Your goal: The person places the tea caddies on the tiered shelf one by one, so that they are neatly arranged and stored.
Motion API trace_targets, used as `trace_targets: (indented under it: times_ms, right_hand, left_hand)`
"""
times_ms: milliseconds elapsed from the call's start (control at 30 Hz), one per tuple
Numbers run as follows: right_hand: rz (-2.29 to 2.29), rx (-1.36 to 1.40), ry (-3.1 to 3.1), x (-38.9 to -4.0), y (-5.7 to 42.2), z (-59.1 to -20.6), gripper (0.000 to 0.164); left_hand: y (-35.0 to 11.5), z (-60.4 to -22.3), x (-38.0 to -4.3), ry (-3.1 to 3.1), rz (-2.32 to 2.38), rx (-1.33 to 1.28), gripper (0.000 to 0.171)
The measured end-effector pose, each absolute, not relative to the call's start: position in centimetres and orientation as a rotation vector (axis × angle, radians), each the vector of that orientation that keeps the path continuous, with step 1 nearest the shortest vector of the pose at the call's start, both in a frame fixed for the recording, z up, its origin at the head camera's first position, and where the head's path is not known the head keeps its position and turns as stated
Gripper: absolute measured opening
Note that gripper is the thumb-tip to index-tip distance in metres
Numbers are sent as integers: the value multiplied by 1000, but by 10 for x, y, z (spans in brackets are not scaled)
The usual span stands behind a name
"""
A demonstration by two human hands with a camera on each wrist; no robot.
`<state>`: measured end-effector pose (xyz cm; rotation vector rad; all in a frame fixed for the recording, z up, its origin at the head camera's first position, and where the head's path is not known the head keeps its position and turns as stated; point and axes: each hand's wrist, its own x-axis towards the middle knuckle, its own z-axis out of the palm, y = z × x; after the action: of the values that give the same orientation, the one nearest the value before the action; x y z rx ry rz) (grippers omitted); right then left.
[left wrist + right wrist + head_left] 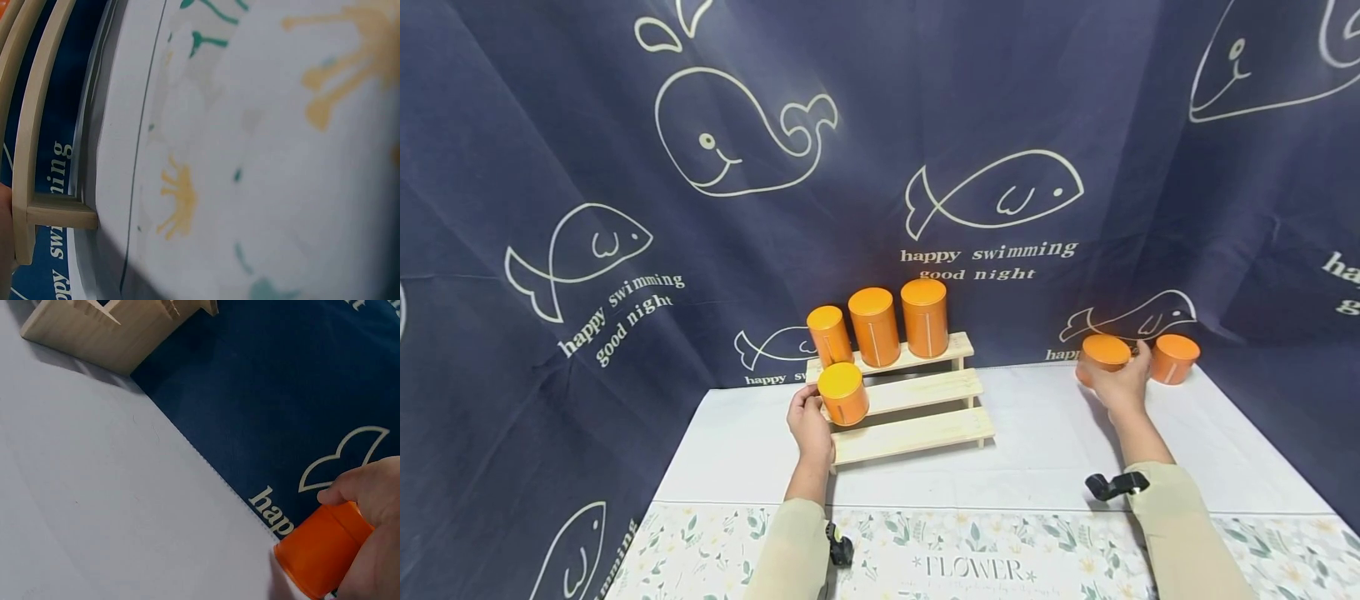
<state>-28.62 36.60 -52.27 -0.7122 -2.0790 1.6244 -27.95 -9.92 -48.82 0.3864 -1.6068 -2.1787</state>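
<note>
The left hand [808, 427] is gripping an orange tin [842, 392], holding it at the left end of the wooden stepped rack's [917, 432] middle step. Three taller tins [875, 326] are standing on the top step. Far right on the worktop [1037, 450], the right hand [1122, 385] is clasping a short orange tin [1102, 356], just beside another short tin [1175, 357].

Left wrist view blurred and too close: only an edge of the wooden rack [37, 206] and flower-print cloth [262, 150], left hand barely showing at the frame edge, its tin out of frame. Right wrist view cuts off the right hand [375, 506] and the lower part of the tin [322, 550]; rack corner [112, 331] cropped at top. Head view: right fingers hidden behind the tin [1103, 354]; both sleeves cropped at bottom; tin labels too small to read.
</note>
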Motion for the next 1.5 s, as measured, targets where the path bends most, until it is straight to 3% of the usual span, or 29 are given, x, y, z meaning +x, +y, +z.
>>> trace_targets:
  times_ms: [467,833,1500]
  right_hand:
    - [1694,-770,-2071,-291,373,-531,87]
    - [1763,-795,-1983,-286,376,-520,87]
    - [1713,-630,-2114,-274,355,-473,85]
  left_hand:
    - [-99,-489,-280,-1624,-2176,385,24]
    - [-104,-521,-302,-1630,-2164,417,26]
    - [-103,-519,-304,-1608,-2139,403,26]
